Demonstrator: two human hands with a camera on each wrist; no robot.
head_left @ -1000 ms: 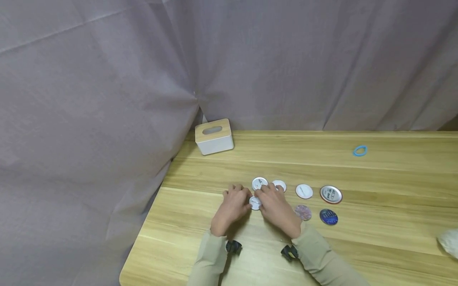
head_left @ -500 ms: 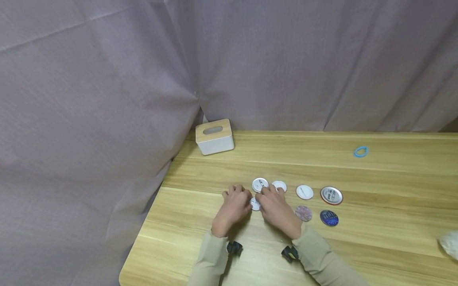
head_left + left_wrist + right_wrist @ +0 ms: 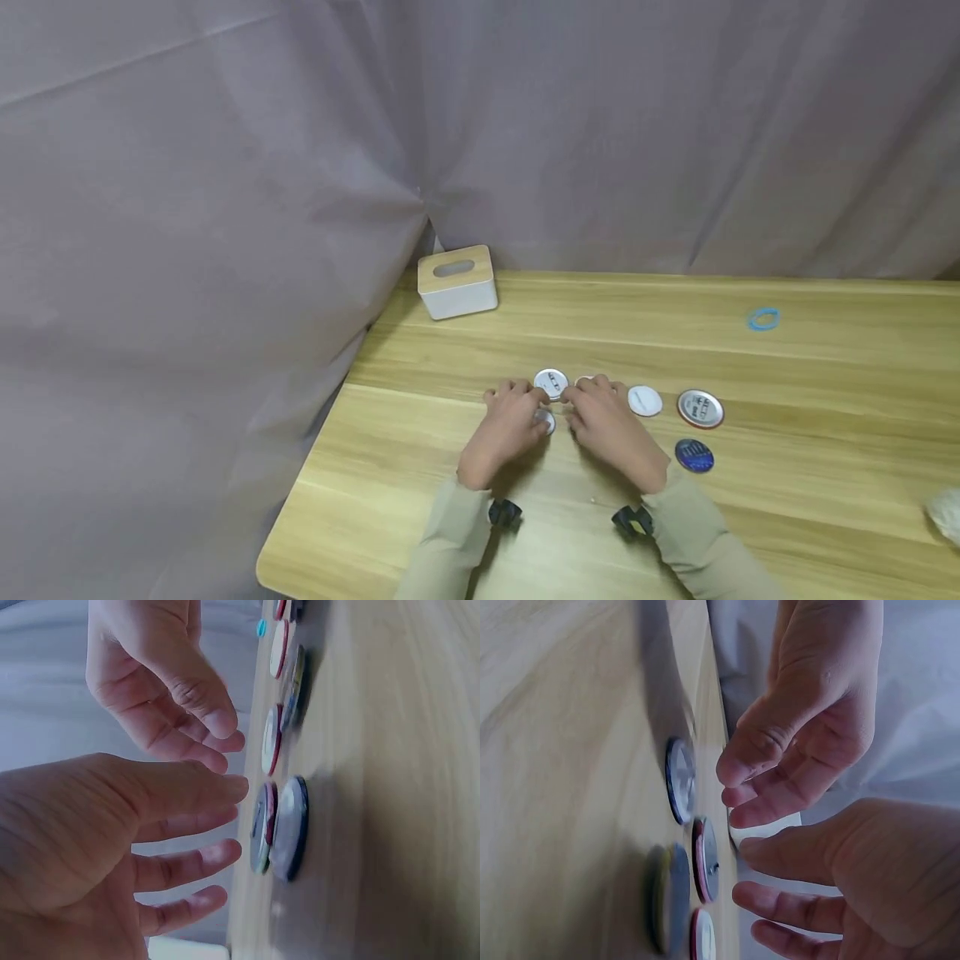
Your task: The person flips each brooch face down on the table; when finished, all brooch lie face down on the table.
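Observation:
My left hand (image 3: 510,425) hovers at the left of a small round pin badge (image 3: 549,422), lying back side up and partly covered by the fingers. In the left wrist view its fingers are loosely extended, apart from the badges. My right hand (image 3: 613,427) is above the row, fingers relaxed, holding nothing; in the right wrist view the badge (image 3: 681,780) lies beyond its fingertips. Another badge (image 3: 551,383), with a printed back, lies behind the hands. The right hand mostly hides a white-backed badge (image 3: 585,382).
Right of the hands lie a white-backed badge (image 3: 645,401), a larger silver-backed badge (image 3: 701,409) and a blue badge (image 3: 694,456). A tissue box (image 3: 457,283) stands at the back left. A blue band (image 3: 763,319) lies at the back right, and a whitish object (image 3: 947,512) at the right edge.
Both hands have come off the small badge and moved apart. The right hand has shifted right and now hides the pink patterned badge. The head view has shifted slightly.

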